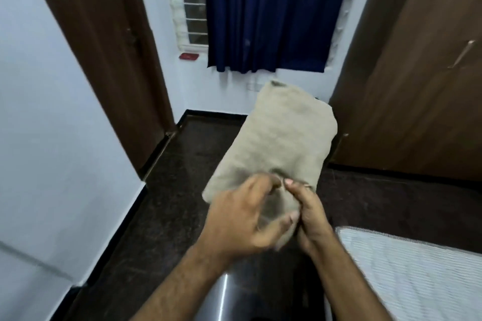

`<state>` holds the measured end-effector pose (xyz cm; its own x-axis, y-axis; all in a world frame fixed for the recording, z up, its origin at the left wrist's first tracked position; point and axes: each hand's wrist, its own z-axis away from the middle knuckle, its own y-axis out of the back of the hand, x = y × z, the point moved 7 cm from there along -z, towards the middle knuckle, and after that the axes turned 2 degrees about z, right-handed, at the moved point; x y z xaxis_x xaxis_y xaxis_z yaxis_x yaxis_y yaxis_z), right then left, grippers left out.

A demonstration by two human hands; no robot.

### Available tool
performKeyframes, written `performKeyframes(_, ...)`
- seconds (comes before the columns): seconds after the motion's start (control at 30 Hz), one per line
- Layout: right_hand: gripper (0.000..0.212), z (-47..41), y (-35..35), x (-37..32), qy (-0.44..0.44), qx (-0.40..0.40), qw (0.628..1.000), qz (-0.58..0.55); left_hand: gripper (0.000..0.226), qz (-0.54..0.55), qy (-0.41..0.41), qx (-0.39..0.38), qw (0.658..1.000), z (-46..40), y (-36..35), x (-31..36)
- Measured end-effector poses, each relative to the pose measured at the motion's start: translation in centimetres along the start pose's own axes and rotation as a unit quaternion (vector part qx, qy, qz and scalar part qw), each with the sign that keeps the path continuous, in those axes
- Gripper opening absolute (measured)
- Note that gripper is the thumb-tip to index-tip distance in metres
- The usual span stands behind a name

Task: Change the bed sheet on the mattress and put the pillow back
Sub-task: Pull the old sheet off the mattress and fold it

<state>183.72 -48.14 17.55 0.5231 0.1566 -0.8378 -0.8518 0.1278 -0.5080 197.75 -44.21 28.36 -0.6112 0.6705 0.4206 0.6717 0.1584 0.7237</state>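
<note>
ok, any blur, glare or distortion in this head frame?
Head view: motion blur smears the left hand and the pillow edge it grips; right hand sharper. Glare streak on the dark floor. Wide-angle lens bows the door and wardrobe.

Both hands, left hand (238, 219) and right hand (310, 214), are gripping the beige pillow's (281, 135) near end at frame centre. The bare mattress (417, 273) is lying at lower right.

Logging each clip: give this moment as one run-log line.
stage: pillow in hand | left hand: grips beige fabric pillow | right hand: grips its near end | white quilted mattress: bare, lower right
</note>
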Motion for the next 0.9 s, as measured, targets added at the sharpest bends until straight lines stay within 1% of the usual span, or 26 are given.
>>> performKeyframes(0.03,0.048,-1.6,0.3,-0.9,0.015,-0.007,1.0,0.02,0.05,0.007,0.003,0.034,0.999,-2.2,0.3,-1.7)
performKeyframes(0.07,0.044,-3.0,0.6,-1.6,0.018,-0.016,0.999,0.028,0.055,-0.019,0.018,0.059,0.998,-4.3,0.1,-3.7)
performKeyframes(0.1,0.047,-4.8,0.8,-2.3,0.022,-0.03,0.999,0.024,0.064,-0.052,0.046,0.057,0.996,-6.8,-1.0,-6.6)
performKeyframes(0.13,0.055,-6.8,1.0,-2.8,0.025,-0.04,0.999,0.021,0.076,-0.04,0.104,0.04,0.993,-9.0,-2.4,-9.8)
performKeyframes(0.17,0.061,-9.3,1.5,-3.3,0.023,-0.041,0.998,0.03,0.088,0.022,0.183,0.015,0.983,-11.1,-4.9,-13.9)
performKeyframes(0.2,0.063,-11.8,1.7,-3.9,0.019,-0.037,0.998,0.052,0.098,0.135,0.261,-0.004,0.956,-13.0,-7.3,-17.3)
performKeyframes(0.23,0.062,-14.1,1.7,-4.5,0.016,-0.032,0.997,0.066,0.106,0.291,0.332,-0.016,0.897,-14.4,-9.9,-19.9)
performKeyframes(0.27,0.057,-16.9,1.9,-5.5,0.014,-0.034,0.997,0.068,0.105,0.452,0.384,-0.044,0.804,-16.2,-13.2,-21.4)
performKeyframes(0.3,0.051,-19.4,2.4,-6.3,0.009,-0.035,0.997,0.069,0.098,0.581,0.415,-0.085,0.695,-17.6,-16.0,-21.5)
performKeyframes(0.33,0.047,-22.1,3.0,-7.3,0.001,-0.035,0.997,0.076,0.091,0.653,0.437,-0.117,0.608,-19.2,-17.9,-21.3)
performKeyframes(0.37,0.046,-24.6,3.5,-8.6,-0.004,-0.039,0.995,0.089,0.088,0.679,0.446,-0.134,0.568,-20.7,-19.3,-21.6)
performKeyframes(0.4,0.049,-26.6,4.2,-9.6,-0.009,-0.044,0.993,0.108,0.089,0.698,0.448,-0.136,0.542,-22.1,-20.2,-21.7)
performKeyframes(0.43,0.054,-29.0,5.0,-11.1,-0.012,-0.052,0.99,0.127,0.097,0.713,0.443,-0.137,0.526,-24.3,-21.3,-22.3)
performKeyframes(0.5,0.063,-33.5,6.5,-13.8,-0.026,-0.064,0.985,0.157,0.112,0.729,0.448,-0.117,0.505,-28.1,-24.4,-24.6)
performKeyframes(0.53,0.063,-35.7,7.4,-14.9,-0.044,-0.067,0.984,0.156,0.108,0.74,0.446,-0.104,0.493,-30.2,-25.8,-25.3)
performKeyframes(0.6,0.057,-39.7,9.2,-16.2,-0.081,-0.048,0.988,0.126,0.083,0.76,0.441,-0.097,0.467,-33.9,-28.8,-26.7)
performKeyframes(0.63,0.055,-41.9,10.3,-16.8,-0.086,-0.031,0.987,0.129,0.076,0.757,0.456,-0.093,0.458,-35.4,-30.4,-27.9)
performKeyframes(0.67,0.056,-44.4,11.5,-17.8,-0.068,-0.009,0.985,0.157,0.072,0.752,0.474,-0.086,0.45,-37.2,-32.0,-29.5)
performKeyframes(0.7,0.06,-46.6,12.6,-18.9,-0.035,0.018,0.979,0.202,0.07,0.74,0.487,-0.072,0.458,-38.9,-33.4,-31.1)
performKeyframes(0.77,0.068,-50.0,14.8,-21.2,0.022,0.092,0.958,0.27,0.073,0.716,0.481,-0.043,0.504,-43.0,-36.2,-34.4)
performKeyframes(0.8,0.068,-51.9,15.8,-21.7,0.032,0.107,0.951,0.288,0.074,0.703,0.474,-0.026,0.529,-45.1,-37.4,-36.0)
performKeyframes(0.83,0.07,-54.0,16.6,-21.8,0.035,0.097,0.946,0.309,0.07,0.685,0.467,-0.007,0.559,-47.5,-38.9,-37.7)
performKeyframes(0.87,0.076,-55.9,16.9,-22.1,0.037,0.085,0.935,0.341,0.066,0.671,0.46,0.0,0.582,-49.7,-40.3,-38.9)
performKeyframes(0.9,0.087,-57.7,17.3,-22.4,0.046,0.077,0.92,0.38,0.064,0.659,0.457,-0.001,0.597,-51.6,-41.6,-39.9)
